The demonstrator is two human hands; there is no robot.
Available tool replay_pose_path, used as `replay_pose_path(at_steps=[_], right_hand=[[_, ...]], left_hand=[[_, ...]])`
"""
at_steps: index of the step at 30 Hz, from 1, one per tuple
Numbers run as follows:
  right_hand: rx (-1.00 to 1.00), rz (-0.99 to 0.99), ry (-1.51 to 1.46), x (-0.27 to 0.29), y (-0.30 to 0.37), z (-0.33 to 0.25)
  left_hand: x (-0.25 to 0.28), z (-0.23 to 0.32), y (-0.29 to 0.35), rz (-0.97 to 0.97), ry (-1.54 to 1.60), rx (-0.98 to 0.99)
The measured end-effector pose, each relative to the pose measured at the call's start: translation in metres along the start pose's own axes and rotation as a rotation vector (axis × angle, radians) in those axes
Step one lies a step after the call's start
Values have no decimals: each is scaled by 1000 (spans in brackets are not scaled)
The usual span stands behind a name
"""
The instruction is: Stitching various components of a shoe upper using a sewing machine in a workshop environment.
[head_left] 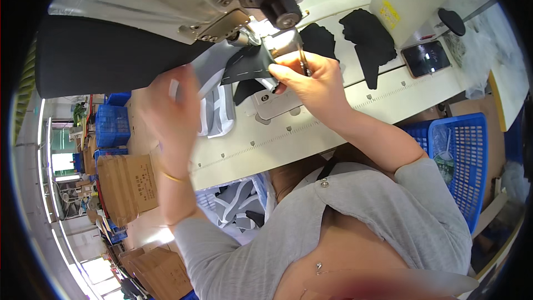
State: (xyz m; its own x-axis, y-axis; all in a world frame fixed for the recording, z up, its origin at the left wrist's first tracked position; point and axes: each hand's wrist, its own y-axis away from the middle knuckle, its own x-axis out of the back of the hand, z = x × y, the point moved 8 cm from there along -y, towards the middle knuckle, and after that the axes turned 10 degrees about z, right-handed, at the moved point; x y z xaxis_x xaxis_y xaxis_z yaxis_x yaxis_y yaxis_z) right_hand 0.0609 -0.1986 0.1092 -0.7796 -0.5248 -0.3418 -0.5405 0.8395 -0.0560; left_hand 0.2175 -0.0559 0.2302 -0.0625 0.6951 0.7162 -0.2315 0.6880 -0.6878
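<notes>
A black fabric piece (247, 66) with a line of white stitches and grey strips beneath it lies under the sewing machine's head (222, 25). My right hand (316, 80) pinches its right edge between thumb and fingers. A dark, thin curved piece (303, 58) shows against those fingers; whether I hold it or it belongs to the machine is unclear. My left hand (172, 105) is raised left of the fabric, smeared by motion, and its grip cannot be made out. Behind it a large dark panel (116, 58) extends to the left.
Black fabric pieces (369, 41) and a phone (426, 58) lie on the white table (333, 114) to the right. Grey-and-white pieces (218, 112) hang near its front. Below are a basket of grey pieces (236, 205) and a blue basket (469, 161); cardboard boxes (127, 186) stand left.
</notes>
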Motion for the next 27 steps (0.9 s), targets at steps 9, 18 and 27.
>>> replay_pose_path(at_steps=[9,18,27], right_hand=[[34,-41,-190,-6,1,-1],[44,-44,-158,-9,2,-5],[143,-27,-124,-14,6,-6]], left_hand=[[-52,91,40,139,307,-185],[-52,89,32,253,229,-245],[-56,79,25,210,188,-213]])
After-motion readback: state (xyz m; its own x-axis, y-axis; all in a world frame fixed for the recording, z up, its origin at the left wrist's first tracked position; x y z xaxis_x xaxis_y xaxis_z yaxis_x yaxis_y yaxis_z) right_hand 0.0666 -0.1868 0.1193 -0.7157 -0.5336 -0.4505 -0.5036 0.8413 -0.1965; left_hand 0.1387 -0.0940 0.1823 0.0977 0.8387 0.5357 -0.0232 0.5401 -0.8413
